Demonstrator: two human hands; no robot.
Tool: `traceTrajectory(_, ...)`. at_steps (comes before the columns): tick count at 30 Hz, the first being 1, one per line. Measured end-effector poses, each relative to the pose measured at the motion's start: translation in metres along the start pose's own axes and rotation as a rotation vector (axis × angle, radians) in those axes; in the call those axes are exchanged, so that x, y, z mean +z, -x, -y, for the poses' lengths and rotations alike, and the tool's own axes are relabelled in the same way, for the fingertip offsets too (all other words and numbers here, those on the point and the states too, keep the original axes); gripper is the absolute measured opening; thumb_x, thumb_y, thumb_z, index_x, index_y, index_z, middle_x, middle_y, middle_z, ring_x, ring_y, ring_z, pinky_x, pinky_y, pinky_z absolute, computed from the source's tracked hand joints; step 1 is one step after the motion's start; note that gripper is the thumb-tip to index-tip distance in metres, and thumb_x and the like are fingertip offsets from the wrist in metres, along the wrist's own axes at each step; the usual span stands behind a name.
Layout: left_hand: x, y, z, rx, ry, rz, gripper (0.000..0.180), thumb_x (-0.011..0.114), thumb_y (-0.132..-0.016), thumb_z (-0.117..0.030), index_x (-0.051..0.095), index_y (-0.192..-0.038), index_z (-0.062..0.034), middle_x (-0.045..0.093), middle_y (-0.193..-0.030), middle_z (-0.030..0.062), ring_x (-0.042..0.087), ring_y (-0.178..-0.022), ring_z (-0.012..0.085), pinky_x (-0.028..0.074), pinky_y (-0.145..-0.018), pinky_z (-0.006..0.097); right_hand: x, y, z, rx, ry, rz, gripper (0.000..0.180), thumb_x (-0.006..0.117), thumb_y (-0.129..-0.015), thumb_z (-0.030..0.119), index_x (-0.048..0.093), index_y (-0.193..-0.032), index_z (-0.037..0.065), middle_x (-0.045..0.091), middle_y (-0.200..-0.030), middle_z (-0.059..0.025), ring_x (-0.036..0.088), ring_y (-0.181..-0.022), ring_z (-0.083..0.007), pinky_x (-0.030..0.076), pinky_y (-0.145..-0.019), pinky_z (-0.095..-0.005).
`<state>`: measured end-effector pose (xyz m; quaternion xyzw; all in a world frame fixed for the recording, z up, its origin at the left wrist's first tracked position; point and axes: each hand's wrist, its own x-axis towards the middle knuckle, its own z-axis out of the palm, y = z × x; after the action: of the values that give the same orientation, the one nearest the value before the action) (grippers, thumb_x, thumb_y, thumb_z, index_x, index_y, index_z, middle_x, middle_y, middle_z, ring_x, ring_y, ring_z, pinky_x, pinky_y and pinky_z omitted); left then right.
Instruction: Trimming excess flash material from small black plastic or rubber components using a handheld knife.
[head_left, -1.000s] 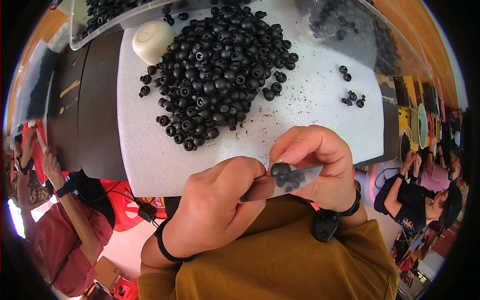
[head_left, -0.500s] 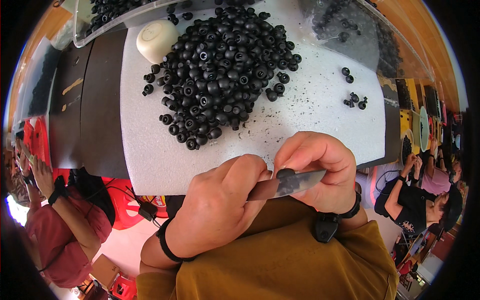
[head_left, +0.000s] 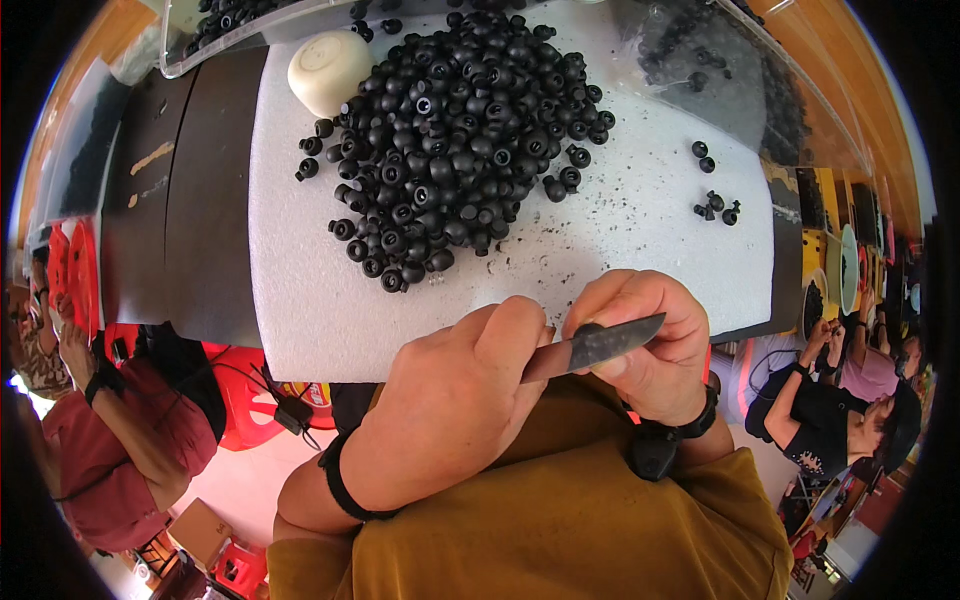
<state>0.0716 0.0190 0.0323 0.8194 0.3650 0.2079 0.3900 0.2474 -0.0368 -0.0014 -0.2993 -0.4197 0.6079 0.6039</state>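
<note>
The person's bare left hand (head_left: 445, 385) was clenched in a tight grip, its back turned upward, its left forearm (head_left: 310, 495) slanting in from the lower left. Just beside it, the bare right hand (head_left: 655, 345) was pinching, fingers (head_left: 612, 292) bent inward, its right forearm (head_left: 708, 445) angling in from the lower right.

I'd call this a workshop where small parts are worked by hand. A great heap of small, round black parts (head_left: 460, 150) lies toward the far edge of a rectangular white foam sheet (head_left: 310, 300), fine black crumbs (head_left: 590, 215) strewn beside it. A clear plastic bin (head_left: 240, 46) with more stands at the far left corner. Past the left edge a person in a dark red shirt (head_left: 150, 430), past the right another in black (head_left: 795, 425), bring their hands together before them.
</note>
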Motion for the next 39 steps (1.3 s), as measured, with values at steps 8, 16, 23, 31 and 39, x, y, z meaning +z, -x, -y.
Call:
traceTrajectory(8,-0.003,0.002,-0.009,-0.03,0.03,0.019,0.013,0.065,-0.08,-0.003,0.053,-0.086,-0.0002,0.057,-0.07,0.015,0.058,-0.058,0.0322,0.044,-0.052,0.036,0.001,-0.001,-0.001,-0.064,0.006,0.033,0.033,0.065,-0.079,-0.01,0.053,-0.108,-0.001,0.057,-0.105,-0.0138,0.056,-0.095,-0.0169,0.044,-0.085,-0.0281)
traceTrajectory(16,-0.003,0.003,-0.009,0.025,0.042,-0.001,0.015,0.065,-0.078,0.0,0.053,-0.087,0.0,0.058,-0.07,0.015,0.059,-0.059,0.0328,0.045,-0.052,0.036,0.002,0.001,0.0,-0.027,-0.082,0.009,0.035,0.07,-0.075,-0.009,0.053,-0.104,0.0,0.058,-0.105,-0.0135,0.057,-0.098,-0.018,0.044,-0.087,-0.0296)
traceTrajectory(23,-0.003,0.004,-0.01,0.059,0.044,-0.002,0.016,0.065,-0.077,0.001,0.053,-0.087,0.0,0.057,-0.069,0.0146,0.059,-0.059,0.0334,0.046,-0.052,0.036,0.0,0.005,0.0,0.007,-0.131,0.037,0.032,0.068,-0.078,-0.005,0.051,-0.105,-0.001,0.058,-0.105,-0.0128,0.057,-0.097,-0.0165,0.045,-0.086,-0.0287)
traceTrajectory(31,0.004,0.005,-0.001,0.042,-0.072,-0.029,0.023,0.068,-0.077,-0.006,0.047,-0.088,-0.0036,0.058,-0.072,0.0123,0.059,-0.06,0.0319,0.047,-0.047,0.039,0.014,0.008,0.011,0.137,-0.158,-0.051,0.028,0.068,-0.079,-0.005,0.052,-0.102,0.0,0.058,-0.103,-0.0118,0.058,-0.098,-0.0173,0.046,-0.085,-0.0291)
traceTrajectory(39,-0.004,0.009,0.002,-0.077,0.113,-0.008,0.018,0.061,-0.081,0.0,0.047,-0.091,-0.0031,0.057,-0.071,0.0157,0.058,-0.064,0.0338,0.046,-0.055,0.04,0.008,0.002,0.018,-0.005,-0.104,0.028,0.026,0.066,-0.079,-0.008,0.053,-0.1,-0.001,0.059,-0.094,-0.0099,0.057,-0.086,-0.014,0.046,-0.079,-0.0267)
